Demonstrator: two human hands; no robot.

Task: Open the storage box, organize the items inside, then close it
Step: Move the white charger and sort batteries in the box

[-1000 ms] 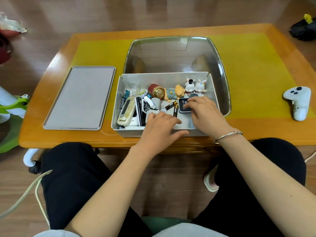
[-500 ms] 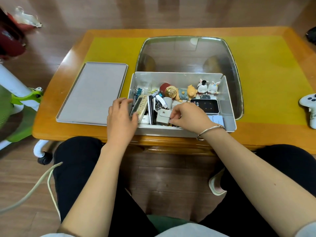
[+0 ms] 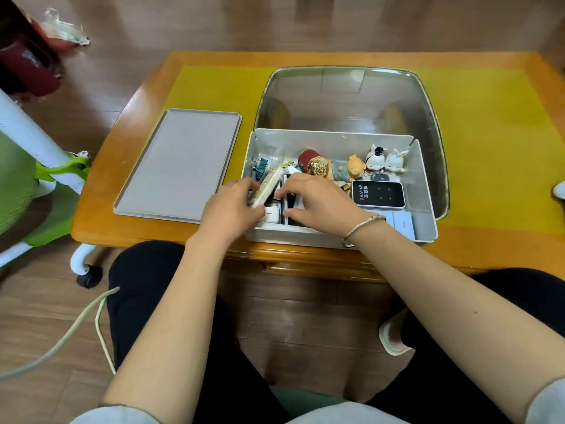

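Observation:
The open grey storage box (image 3: 423, 185) stands at the table's near edge, its grey lid (image 3: 180, 160) lying flat to the left. My left hand (image 3: 232, 206) grips a cream remote control (image 3: 269, 186) tilted on its edge in the box's left part. My right hand (image 3: 318, 200) has its fingers curled over dark flat items (image 3: 293, 206) standing beside the remote. A white charger (image 3: 272, 214) lies between the hands. Further right are a black Wi-Fi device (image 3: 378, 194), a red and gold jar (image 3: 312, 163), a pig figurine (image 3: 354, 171) and two rabbit figurines (image 3: 385, 160).
A large clear plastic tub (image 3: 345, 96) sits behind the box on a yellow mat (image 3: 495, 142). Binder clips (image 3: 260, 165) lie in the box's far left corner, white cards (image 3: 400, 223) at its near right. A green and white chair (image 3: 39, 166) stands left of the table.
My left hand has gone into the box and taken the remote, tilting it on edge. My right hand moved left onto the dark flat items. The camera view shifted left.

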